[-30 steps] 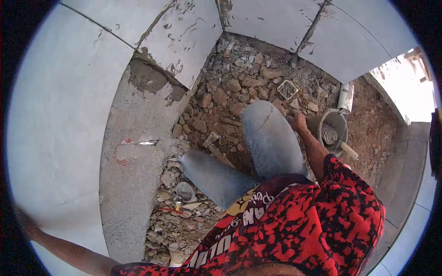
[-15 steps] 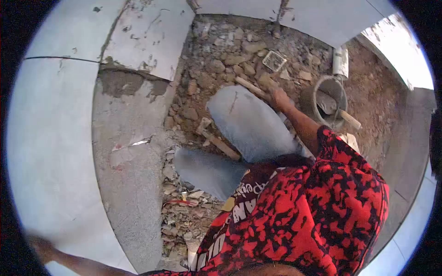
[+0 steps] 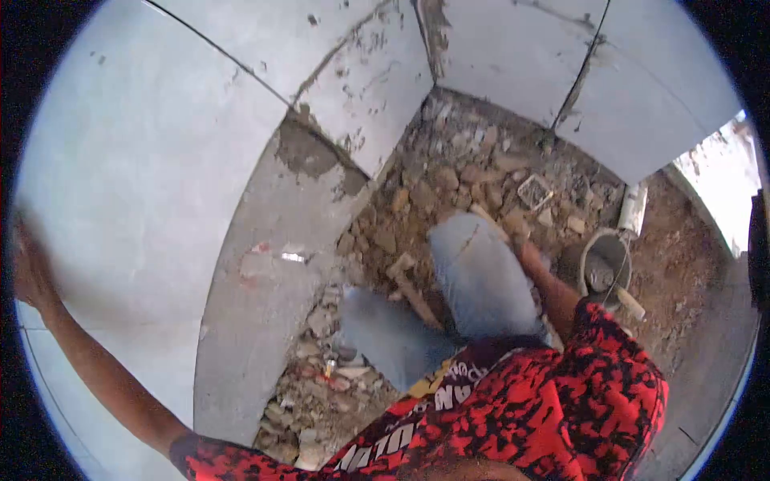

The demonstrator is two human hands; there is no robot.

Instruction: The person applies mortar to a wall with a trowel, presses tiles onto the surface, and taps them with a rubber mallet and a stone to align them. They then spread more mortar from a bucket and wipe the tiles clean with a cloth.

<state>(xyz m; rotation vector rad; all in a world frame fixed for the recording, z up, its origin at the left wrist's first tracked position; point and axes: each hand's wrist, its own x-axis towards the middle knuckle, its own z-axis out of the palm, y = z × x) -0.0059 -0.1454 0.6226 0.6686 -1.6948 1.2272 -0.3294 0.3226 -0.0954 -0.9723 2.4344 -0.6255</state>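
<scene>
My left hand [image 3: 32, 263] is at the far left edge, against the large pale wall tile [image 3: 152, 176]. Its fingers look stretched out, though the edge of the view partly cuts them off. Low beside my bent knee, my right hand [image 3: 529, 253] is closed round a light wooden handle [image 3: 488, 220]. My knee and hand hide part of this handle, and I cannot make out what is on its end. A hammer-like wooden tool [image 3: 417, 295] lies on the rubble between my legs.
A bucket [image 3: 583, 264] with grey contents and a wooden-handled tool [image 3: 630, 304] stands at right, beside a white pipe [image 3: 633, 210]. A square drain grate [image 3: 535, 192] lies on broken stones [image 3: 433, 196]. Bare cement [image 3: 265, 280] shows below the wall tiles.
My left hand has moved up along the tile from the lower left. The view has turned, so the floor and bucket appear lower and further right. My right hand keeps hold of the handle.
</scene>
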